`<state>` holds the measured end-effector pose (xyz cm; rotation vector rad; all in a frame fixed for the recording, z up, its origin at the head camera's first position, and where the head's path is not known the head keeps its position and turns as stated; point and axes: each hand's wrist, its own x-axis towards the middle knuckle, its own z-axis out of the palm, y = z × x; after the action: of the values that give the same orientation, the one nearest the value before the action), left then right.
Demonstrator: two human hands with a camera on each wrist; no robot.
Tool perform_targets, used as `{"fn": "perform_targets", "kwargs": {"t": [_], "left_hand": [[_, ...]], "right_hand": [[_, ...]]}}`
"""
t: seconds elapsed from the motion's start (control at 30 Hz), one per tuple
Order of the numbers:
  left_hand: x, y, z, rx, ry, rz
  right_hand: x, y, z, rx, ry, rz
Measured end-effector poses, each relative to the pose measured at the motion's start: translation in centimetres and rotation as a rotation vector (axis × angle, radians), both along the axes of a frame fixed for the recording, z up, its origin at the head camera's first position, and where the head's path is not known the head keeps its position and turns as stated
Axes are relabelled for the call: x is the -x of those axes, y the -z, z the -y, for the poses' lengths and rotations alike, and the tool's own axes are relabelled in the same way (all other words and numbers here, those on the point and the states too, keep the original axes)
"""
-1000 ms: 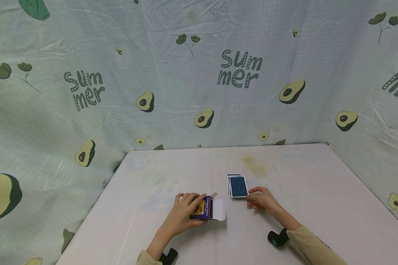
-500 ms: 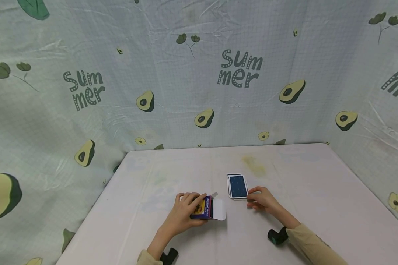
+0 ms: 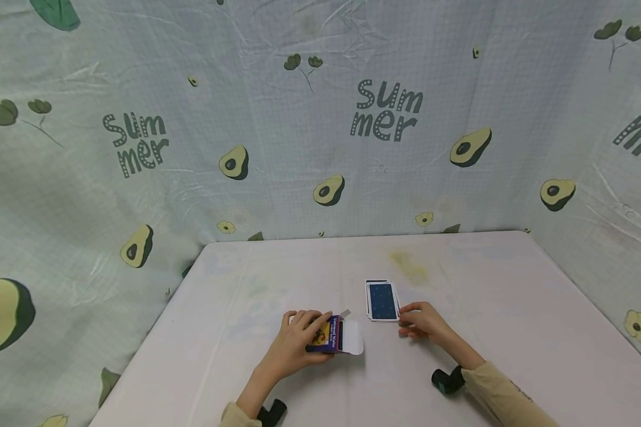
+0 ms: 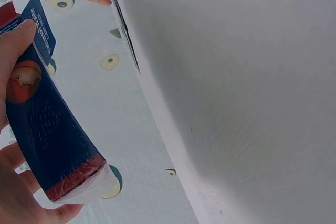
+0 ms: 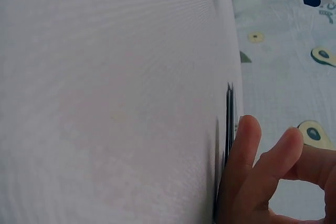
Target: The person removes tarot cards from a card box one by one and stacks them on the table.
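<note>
My left hand (image 3: pixel 295 344) grips a purple-blue tarot card box (image 3: pixel 328 333), its white end flap (image 3: pixel 352 338) folded out to the right. In the left wrist view, thumb and fingers span the box (image 4: pixel 58 129), which is tilted above the table. A small stack of blue-backed cards (image 3: pixel 381 301) lies face down on the table, one card poking out at the back. At the stack's right edge are the relaxed fingertips of my right hand (image 3: pixel 426 321). Edge-on, the cards (image 5: pixel 229 114) look like thin dark lines beside those fingers in the right wrist view.
A pale cloth covers the table (image 3: pixel 278 273), with a faint yellow stain (image 3: pixel 409 268) behind the cards. An avocado-print curtain (image 3: pixel 299 130) hangs along the back and sides. Dark wrist cameras (image 3: pixel 447 382) sit under both forearms.
The upper cards have slid slightly left, so the stack's left edges sit closer together. My right hand stays at the stack's right edge. The left hand and the box hold still.
</note>
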<state>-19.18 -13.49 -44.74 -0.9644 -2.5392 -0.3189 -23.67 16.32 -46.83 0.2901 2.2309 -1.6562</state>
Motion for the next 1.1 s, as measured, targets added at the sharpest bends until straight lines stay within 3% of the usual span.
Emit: {"fn": "perform_targets", "kwargs": {"t": [0.27, 0.73, 1.1], "left_hand": [[-0.1, -0.2, 0.0, 0.000, -0.008, 0.013], [-0.2, -0.4, 0.0, -0.001, -0.002, 0.016], [-0.1, -0.5, -0.7, 0.014, 0.017, 0.015]], "right_hand": [[-0.4, -0.1, -0.1, -0.001, -0.023, -0.029], [-2.0, -1.1, 0.1, 0.104, -0.104, -0.050], [-3.4, -2.2, 1.5, 0.126, -0.260, -0.154]]}}
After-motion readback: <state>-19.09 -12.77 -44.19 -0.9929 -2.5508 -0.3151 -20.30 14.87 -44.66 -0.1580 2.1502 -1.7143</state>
